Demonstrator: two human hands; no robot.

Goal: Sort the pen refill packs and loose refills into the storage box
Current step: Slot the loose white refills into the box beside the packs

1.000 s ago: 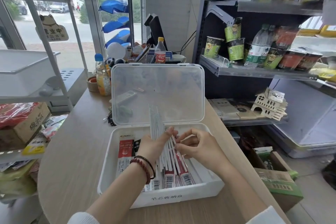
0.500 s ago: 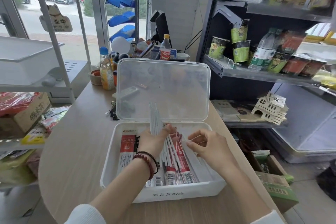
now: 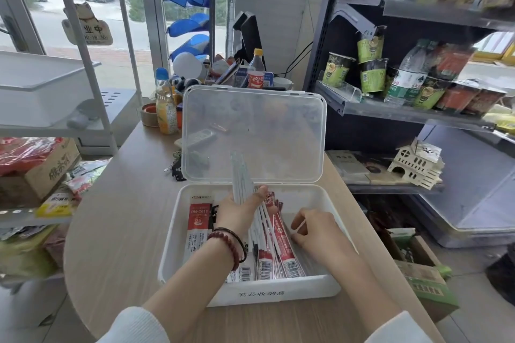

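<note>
Dropped lower since half a second ago: right hand (image 3: 315, 231), now down at center-right, fingers curled against the red refill packs (image 3: 281, 242) in the white storage box (image 3: 250, 294) on the desk (image 3: 117, 220). Left hand (image 3: 239, 211) gripping loose refills (image 3: 241, 178) at center frame, tips upward.

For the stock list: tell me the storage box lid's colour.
Clear, see-through lid, shown in the head view.
</note>
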